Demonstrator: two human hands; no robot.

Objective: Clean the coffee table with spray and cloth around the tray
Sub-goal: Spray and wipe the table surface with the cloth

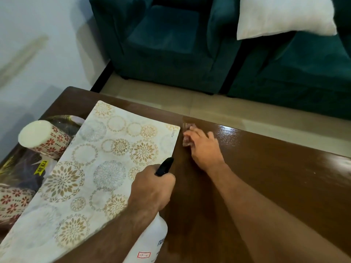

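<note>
Left hand [152,188] curled; right hand [204,147] flat.

One desk [266,177]. On it: one mat [98,158], one tray [22,173] left of the mat, two cups [44,138] in the tray. One bottle [152,242], one cloth [187,136], two hands [152,186]. Beyond the desk: one pillow [284,16].

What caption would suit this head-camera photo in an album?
Left hand grips a white spray bottle while the right hand wipes the glossy brown coffee table beside a patterned mat.

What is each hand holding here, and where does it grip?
The left hand grips the white spray bottle round its neck, under the black nozzle. The right hand presses a brownish cloth on the coffee table, fingers partly blurred.
</note>
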